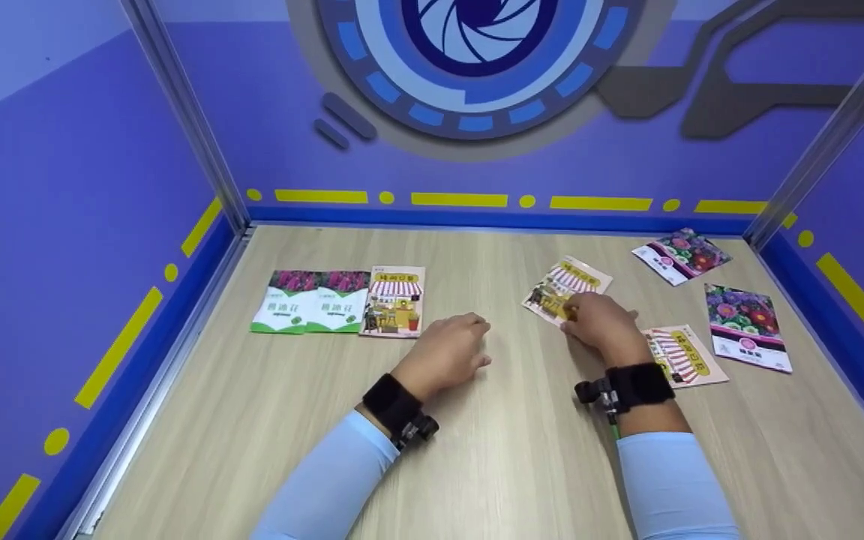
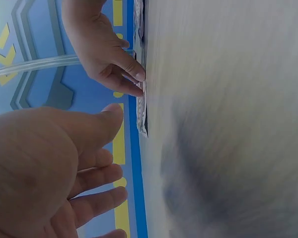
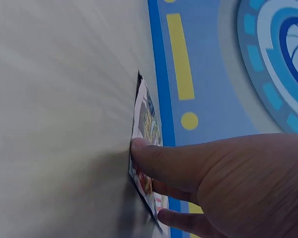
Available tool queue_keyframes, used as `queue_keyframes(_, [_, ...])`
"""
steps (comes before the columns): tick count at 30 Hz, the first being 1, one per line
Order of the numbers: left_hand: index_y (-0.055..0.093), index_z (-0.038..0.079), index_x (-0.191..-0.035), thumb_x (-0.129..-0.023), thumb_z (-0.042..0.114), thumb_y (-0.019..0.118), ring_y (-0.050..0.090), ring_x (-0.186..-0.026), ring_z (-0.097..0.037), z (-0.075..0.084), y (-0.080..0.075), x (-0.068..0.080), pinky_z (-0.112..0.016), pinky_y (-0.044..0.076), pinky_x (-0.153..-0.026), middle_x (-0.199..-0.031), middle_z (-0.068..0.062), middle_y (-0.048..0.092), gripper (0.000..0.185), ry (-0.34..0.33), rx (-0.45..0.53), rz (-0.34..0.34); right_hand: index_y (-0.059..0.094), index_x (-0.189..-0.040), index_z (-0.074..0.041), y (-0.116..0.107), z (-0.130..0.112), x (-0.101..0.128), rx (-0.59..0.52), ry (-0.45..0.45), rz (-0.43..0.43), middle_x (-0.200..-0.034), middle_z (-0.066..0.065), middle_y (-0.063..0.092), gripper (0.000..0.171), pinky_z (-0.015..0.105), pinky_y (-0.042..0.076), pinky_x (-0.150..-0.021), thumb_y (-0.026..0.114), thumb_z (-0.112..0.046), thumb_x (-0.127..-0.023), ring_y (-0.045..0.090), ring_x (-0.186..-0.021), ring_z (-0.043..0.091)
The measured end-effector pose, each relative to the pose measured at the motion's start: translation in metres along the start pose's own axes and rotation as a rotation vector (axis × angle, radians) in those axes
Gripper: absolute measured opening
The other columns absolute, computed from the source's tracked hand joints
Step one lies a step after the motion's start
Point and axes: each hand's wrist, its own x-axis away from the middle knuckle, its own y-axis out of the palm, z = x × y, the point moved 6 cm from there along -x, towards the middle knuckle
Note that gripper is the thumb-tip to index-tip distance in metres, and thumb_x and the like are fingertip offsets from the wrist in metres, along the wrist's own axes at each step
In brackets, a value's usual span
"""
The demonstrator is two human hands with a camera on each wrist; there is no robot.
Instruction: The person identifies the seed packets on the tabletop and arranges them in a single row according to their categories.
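A storefront seed packet (image 1: 565, 287) is pressed flat under the right hand (image 1: 603, 324), right of centre in the head view.

The packet is touched by the fingertips (image 3: 138, 147) of the right hand, the fingers laid nearly straight and not curled round it; it lies flat on the desk (image 1: 477, 450). The left hand (image 1: 443, 354) is rested near the middle of the frame, fingers loosely bent, nothing held. A second storefront packet (image 1: 683, 355) is seen at the right wrist, two flower packets (image 1: 747, 327) farther right, and a row of three packets (image 1: 342, 301) at centre left.
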Motion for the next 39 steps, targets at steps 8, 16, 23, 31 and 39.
queue_keyframes(8, [0.064,0.009,-0.154,-0.105,0.039,0.073,0.066,-0.142,-0.030,-0.014,0.002,0.001,-0.044,0.054,-0.121,-0.158,-0.010,0.064,0.057,-0.044,0.004,0.001,0.076,-0.106,-0.011,0.017,-0.047,-0.005,0.061,-0.166,0.032,-0.101,0.012,0.073,0.011,0.059,0.055,-0.084,0.079,-0.021,-0.100,0.063,-0.091,0.030])
queue_keyframes(16, [0.074,0.010,-0.137,-0.103,0.037,0.078,0.071,-0.130,-0.029,-0.020,0.003,0.003,-0.043,0.060,-0.111,-0.151,-0.009,0.067,0.043,-0.065,0.012,0.021,0.083,-0.119,-0.019,0.028,-0.086,0.002,0.120,-0.254,0.071,-0.145,0.009,0.073,0.021,0.085,0.046,-0.103,0.079,-0.022,-0.098,0.062,-0.132,0.045])
queue_keyframes(23, [0.074,0.010,-0.140,-0.103,0.039,0.078,0.069,-0.137,-0.028,-0.019,0.010,0.003,-0.042,0.057,-0.116,-0.158,-0.007,0.063,0.047,-0.062,0.064,-0.037,0.078,-0.140,-0.017,0.038,-0.108,0.006,0.089,-0.341,0.078,-0.142,0.013,0.068,0.040,0.069,0.049,-0.106,0.080,-0.021,-0.100,0.065,-0.131,0.037])
queue_keyframes(31, [0.078,0.011,-0.119,-0.102,0.039,0.079,0.074,-0.108,-0.025,-0.021,0.014,0.004,-0.043,0.063,-0.098,-0.134,-0.005,0.072,0.032,-0.051,0.046,-0.061,0.080,-0.135,-0.014,0.045,-0.121,0.010,0.084,-0.437,0.090,-0.146,0.013,0.069,0.034,0.070,0.050,-0.108,0.079,-0.019,-0.101,0.064,-0.140,0.037])
queue_keyframes(39, [0.077,0.012,-0.107,-0.103,0.040,0.078,0.075,-0.110,-0.029,-0.031,0.011,0.005,-0.045,0.064,-0.097,-0.133,-0.006,0.074,0.028,-0.101,0.052,-0.044,0.086,-0.115,-0.011,0.041,-0.131,0.016,0.063,-0.564,0.091,-0.130,0.010,0.074,0.020,0.052,0.061,-0.105,0.084,-0.018,-0.096,0.072,-0.122,0.032])
